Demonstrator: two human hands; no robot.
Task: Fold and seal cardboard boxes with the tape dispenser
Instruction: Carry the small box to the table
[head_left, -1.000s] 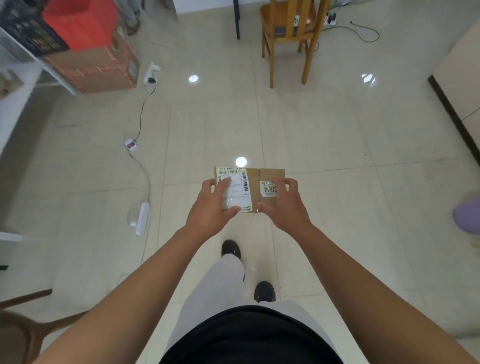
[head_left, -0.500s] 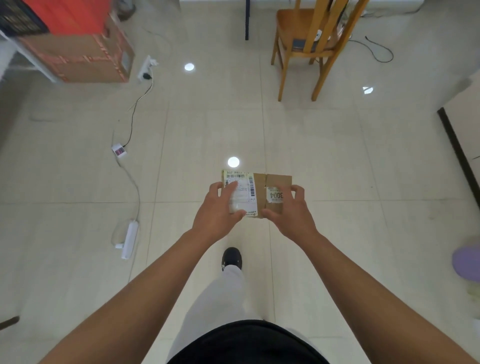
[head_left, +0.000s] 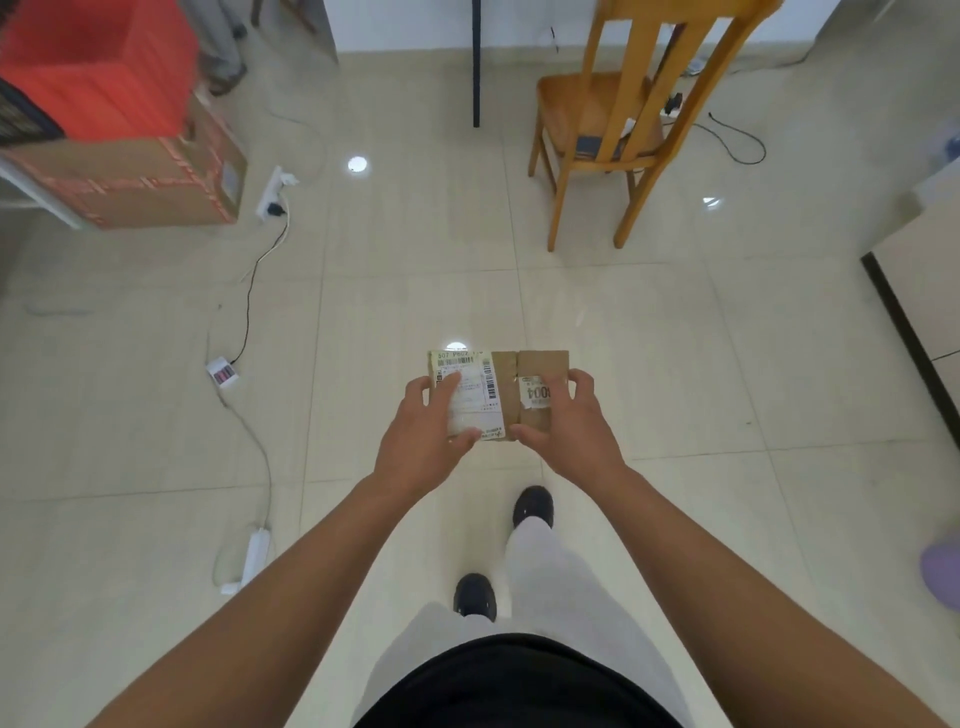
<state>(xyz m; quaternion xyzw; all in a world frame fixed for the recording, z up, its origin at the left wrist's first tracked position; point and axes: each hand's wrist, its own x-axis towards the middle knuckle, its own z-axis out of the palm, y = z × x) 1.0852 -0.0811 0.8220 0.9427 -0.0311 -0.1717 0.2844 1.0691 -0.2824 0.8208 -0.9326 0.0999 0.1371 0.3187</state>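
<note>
A small brown cardboard box hangs in front of me above the tiled floor, held between both hands. It carries a white shipping label on its left half and a small white sticker on its right half. My left hand grips the box's left side, thumb lying across the label. My right hand grips the right side, fingers curled over the far edge and thumb at the near edge. No tape dispenser is in view.
A wooden chair stands ahead on the right. At far left a big cardboard box sits under a red one. Power strips and cables trail across the left floor. A cabinet edge runs along the right.
I have walked forward with the box in both hands. The chair and the big boxes are nearer, and my feet have changed places. The grip on the box is the same.
</note>
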